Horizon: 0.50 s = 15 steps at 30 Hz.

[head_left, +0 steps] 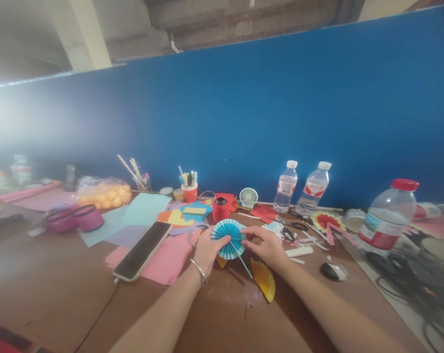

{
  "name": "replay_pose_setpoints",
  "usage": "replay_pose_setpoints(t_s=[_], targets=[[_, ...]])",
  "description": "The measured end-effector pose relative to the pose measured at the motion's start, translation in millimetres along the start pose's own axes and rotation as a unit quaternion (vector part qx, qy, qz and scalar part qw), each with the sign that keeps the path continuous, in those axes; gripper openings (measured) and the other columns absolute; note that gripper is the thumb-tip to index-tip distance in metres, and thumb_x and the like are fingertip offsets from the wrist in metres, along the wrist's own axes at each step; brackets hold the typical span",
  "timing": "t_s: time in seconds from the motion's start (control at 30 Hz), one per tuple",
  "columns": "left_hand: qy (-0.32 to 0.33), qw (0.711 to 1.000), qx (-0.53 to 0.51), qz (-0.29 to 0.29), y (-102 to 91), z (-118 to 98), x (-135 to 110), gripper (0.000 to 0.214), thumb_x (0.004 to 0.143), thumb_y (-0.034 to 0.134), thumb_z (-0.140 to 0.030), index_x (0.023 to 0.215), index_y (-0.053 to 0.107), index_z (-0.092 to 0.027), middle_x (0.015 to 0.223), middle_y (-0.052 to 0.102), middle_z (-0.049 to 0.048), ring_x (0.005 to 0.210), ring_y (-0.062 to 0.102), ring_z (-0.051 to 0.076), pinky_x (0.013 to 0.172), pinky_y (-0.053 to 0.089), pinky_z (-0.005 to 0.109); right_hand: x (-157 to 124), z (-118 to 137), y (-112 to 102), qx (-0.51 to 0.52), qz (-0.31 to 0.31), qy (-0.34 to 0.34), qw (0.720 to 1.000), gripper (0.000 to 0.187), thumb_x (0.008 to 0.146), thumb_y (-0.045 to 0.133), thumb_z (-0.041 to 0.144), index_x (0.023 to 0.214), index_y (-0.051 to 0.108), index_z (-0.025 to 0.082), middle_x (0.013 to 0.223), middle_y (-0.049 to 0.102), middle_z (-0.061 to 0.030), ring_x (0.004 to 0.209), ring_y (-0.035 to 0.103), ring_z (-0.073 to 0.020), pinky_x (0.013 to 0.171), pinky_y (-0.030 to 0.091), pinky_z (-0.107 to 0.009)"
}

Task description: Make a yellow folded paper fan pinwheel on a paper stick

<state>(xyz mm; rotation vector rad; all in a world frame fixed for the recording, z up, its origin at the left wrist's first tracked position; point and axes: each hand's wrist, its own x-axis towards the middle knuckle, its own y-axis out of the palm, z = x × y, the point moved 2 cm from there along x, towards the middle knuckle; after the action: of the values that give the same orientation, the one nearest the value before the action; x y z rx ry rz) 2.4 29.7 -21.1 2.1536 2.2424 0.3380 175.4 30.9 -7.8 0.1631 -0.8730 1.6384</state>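
Note:
A round blue paper fan [227, 230], pleated and pale-edged, is held up over the table between my two hands. My left hand [208, 249] grips its left side, the thumb lying across the front near the centre. At the right edge, my right hand [265, 243] pinches the fan with thumb and fingers. A thin light-blue strip [247, 268] slants down from the fan's lower right. Below and right of it, a yellow pleated paper fan piece [264, 280] lies on the table, and another yellow piece [221, 262] shows partly behind the blue fan.
Left are a phone [143, 250], pink paper [170, 260] and pale-blue sheets [146, 208]. Behind stand a red spool [221, 210], a pen cup [189, 192] and a small white fan [248, 197]. Right are scissors [288, 233], bottles [285, 187], a mouse [333, 271] and a large bottle [387, 220].

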Motion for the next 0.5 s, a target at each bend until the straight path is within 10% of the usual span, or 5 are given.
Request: replay_pose_setpoints(t_s=[0.5], targets=[[0.053,0.992,0.115,0.024,-4.5,1.4,3.3,0.034,0.059,0.066,-0.031,0.087,0.059,-0.013,0.080,0.065,0.0060,0.072,0.059,0.018,0.068,0.046,0.030,-1.9,-6.8,6.0,-0.010,0.001,0.099,0.995,0.017,0.071,0.054,0.031,0.078,0.065,0.020,0.074,0.068,-0.0022,0.061,0.061,-0.0159,0.058,0.048,-0.026]])
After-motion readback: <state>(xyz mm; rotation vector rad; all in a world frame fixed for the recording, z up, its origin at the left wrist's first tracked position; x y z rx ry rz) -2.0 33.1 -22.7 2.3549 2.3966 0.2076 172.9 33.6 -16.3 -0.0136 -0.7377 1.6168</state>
